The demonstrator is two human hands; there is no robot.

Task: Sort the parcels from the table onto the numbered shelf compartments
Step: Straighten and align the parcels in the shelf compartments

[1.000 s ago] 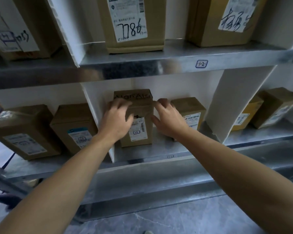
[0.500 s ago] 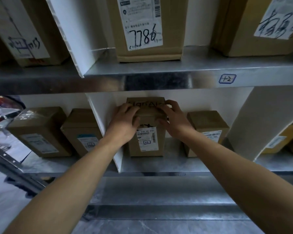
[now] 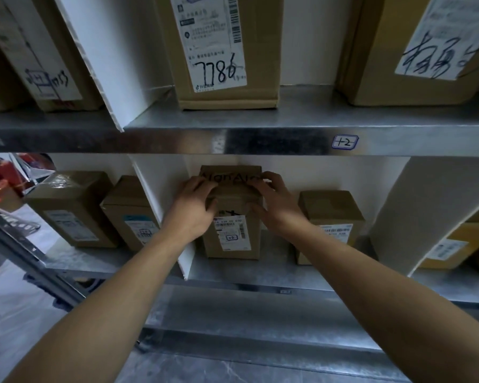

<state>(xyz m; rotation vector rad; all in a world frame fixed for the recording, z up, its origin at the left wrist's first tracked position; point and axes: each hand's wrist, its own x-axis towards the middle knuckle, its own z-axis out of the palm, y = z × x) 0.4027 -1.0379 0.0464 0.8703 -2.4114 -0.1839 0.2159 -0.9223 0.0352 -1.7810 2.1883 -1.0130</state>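
A small brown cardboard parcel (image 3: 233,241) with a white label stands upright on the lower metal shelf (image 3: 274,275), just right of a white divider (image 3: 161,205). My left hand (image 3: 194,208) grips its upper left side, fingers curled over the top edge. My right hand (image 3: 274,203) grips its upper right side the same way. The parcel's base rests on the shelf. A label reading "1-2" (image 3: 344,141) is stuck on the edge of the shelf above.
A second brown parcel (image 3: 329,217) stands to the right in the same compartment. Two more parcels (image 3: 75,208) fill the compartment to the left. Large boxes (image 3: 221,51) sit on the upper shelf. Another white divider (image 3: 415,214) closes the compartment on the right.
Both hands have slid up the parcel toward its top edge, and the parcel sits deeper against the back wall. The camera has moved closer to the shelf.
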